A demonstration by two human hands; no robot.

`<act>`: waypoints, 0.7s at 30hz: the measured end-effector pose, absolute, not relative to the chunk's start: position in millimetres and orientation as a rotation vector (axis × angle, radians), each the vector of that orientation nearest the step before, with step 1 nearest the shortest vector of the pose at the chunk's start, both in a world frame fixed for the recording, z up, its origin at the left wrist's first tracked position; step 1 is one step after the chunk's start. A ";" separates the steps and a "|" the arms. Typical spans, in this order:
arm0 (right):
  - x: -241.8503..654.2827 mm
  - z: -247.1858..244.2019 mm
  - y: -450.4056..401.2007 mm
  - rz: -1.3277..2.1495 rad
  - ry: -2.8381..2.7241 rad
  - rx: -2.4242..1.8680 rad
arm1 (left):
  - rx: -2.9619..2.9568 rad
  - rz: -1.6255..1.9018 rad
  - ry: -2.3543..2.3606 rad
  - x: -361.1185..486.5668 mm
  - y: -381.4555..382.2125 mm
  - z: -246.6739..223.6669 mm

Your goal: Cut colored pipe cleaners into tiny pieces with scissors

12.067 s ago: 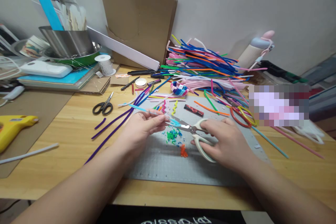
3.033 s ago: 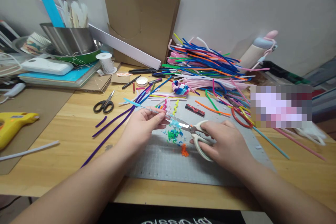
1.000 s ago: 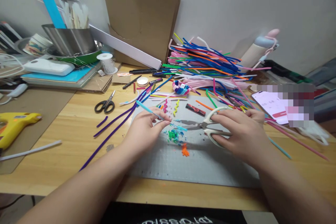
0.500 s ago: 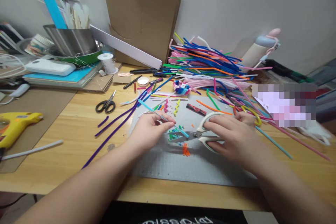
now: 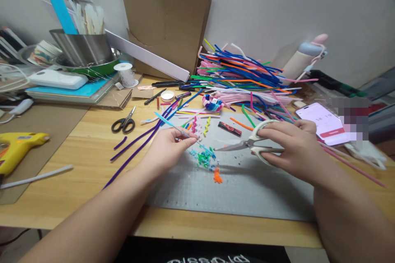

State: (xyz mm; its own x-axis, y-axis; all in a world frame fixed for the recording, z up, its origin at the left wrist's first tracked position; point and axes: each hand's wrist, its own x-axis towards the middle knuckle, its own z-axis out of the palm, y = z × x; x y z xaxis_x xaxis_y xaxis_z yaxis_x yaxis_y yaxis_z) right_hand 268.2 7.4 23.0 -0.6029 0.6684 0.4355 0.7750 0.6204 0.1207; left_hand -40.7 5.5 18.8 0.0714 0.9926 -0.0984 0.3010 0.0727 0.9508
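A light blue pipe cleaner is pinched by the left hand fingers above the grey cutting mat. White-handled scissors, blades nearly together, are clamped in the right hand. Cut scraps lie between; bare mat is left toward the near counter edge.

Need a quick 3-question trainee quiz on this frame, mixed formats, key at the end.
1. True or false: the right hand holds the black-handled scissors.
2. Which thing does the left hand pinch? A) purple pipe cleaner B) light blue pipe cleaner C) glue gun
3. Fill in: the small green, blue and orange cut bits lie on the grey ____.

Key:
1. False: it holds the white-handled scissors; the black pair lies apart on the table.
2. B
3. cutting mat
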 end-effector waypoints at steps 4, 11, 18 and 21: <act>257.8 20.1 2.8 -0.208 -2.480 -1.206 | 1.376 0.955 1.378 -41.6 5.8 17.7; 228.4 15.3 -11.0 0.084 -2.421 -1.297 | 1.357 0.955 1.392 -41.9 4.6 20.3; 224.4 8.3 -13.3 -0.160 -2.358 -1.205 | 1.106 1.023 1.187 -37.8 6.5 18.3; 217.9 7.9 -18.3 -0.248 -2.341 -1.204 | 1.014 1.052 1.097 -36.5 6.8 13.7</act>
